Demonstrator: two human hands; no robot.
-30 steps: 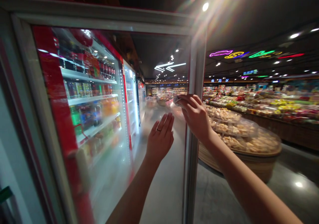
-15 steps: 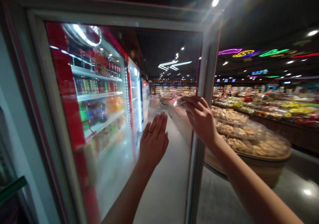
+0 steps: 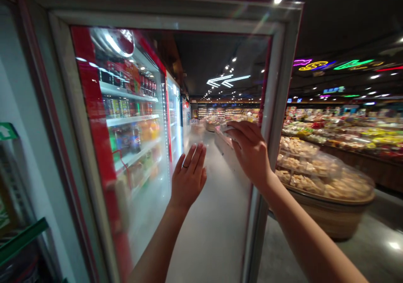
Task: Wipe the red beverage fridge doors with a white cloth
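An open glass door point(image 3: 278, 102) with a grey frame fills most of the view in front of me. My left hand point(image 3: 188, 176) is raised at the middle of its pane, fingers stretched out and a dark ring on one; it is at or just short of the glass. Higher and to the right, my right hand point(image 3: 252, 155) bends its fingers over a pale cloth point(image 3: 224, 127), against the pane near the right frame. Only a small edge of the cloth shows. Through the glass appears a lit red drinks fridge point(image 3: 121, 106) with bottles and cans on shelves.
At the right stands a round wooden display stand point(image 3: 330, 209) heaped with packed pale goods. Beyond it are long produce displays point(image 3: 362, 138). A green-edged shelf point(image 3: 23, 239) is at the lower left, beside the pale cabinet wall point(image 3: 19, 85).
The door frame has shifted right in view, and more of the green-edged shelf shows at left. My right hand is slightly farther from the right frame edge; my left hand sits slightly further left.
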